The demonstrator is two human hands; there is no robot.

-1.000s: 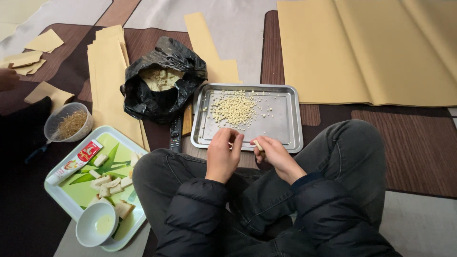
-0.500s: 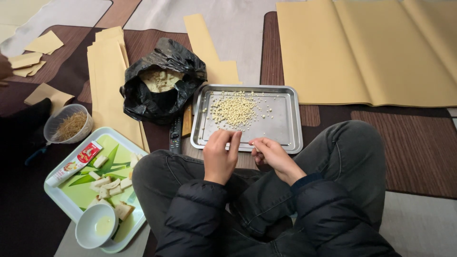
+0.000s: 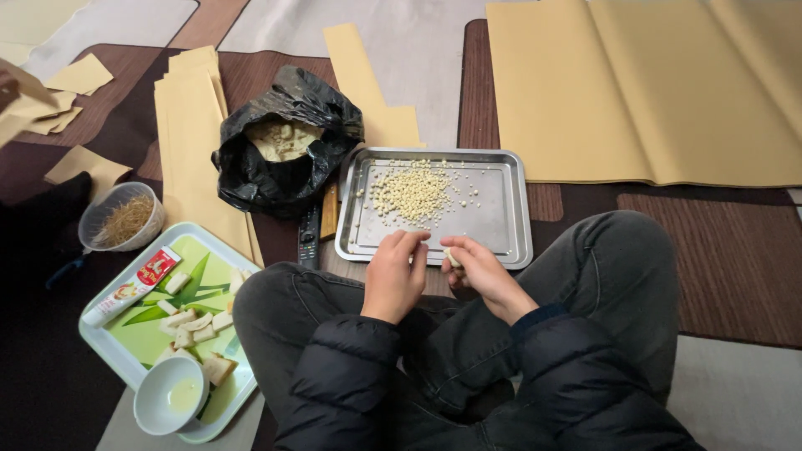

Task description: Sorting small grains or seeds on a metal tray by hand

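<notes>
The right hand [image 3: 483,271] pinches a small pale piece [image 3: 452,257] between its thumb and fingers, right at the near rim of the metal tray [image 3: 501,219]. The piece is tiny, so I cannot tell for sure which way it points, but its long side seems to run toward the other hand. The left hand [image 3: 394,276] is just beside it, curled narrow, with its fingertips close to the piece; I cannot tell if it touches it. Both hands hover over the person's crossed legs in dark trousers. The tray lies flat on the floor with its long side going left to right. In it sits a pile of small pale bits [image 3: 411,193], with a few more scattered around. Nothing lies between the hands and the pile. Just left of the tray are a dark remote control [image 3: 309,236] and a black plastic bag [image 3: 280,146], open at the top, with pale stuff inside. Farther left is a green tray [image 3: 150,313] with pale chunks, a red and white tube [image 3: 132,286] and a white bowl [image 3: 170,396]. Near it stands a clear cup [image 3: 123,216] with thin brown strands. Big yellow paper sheets [image 3: 652,88] lie on the floor behind.
</notes>
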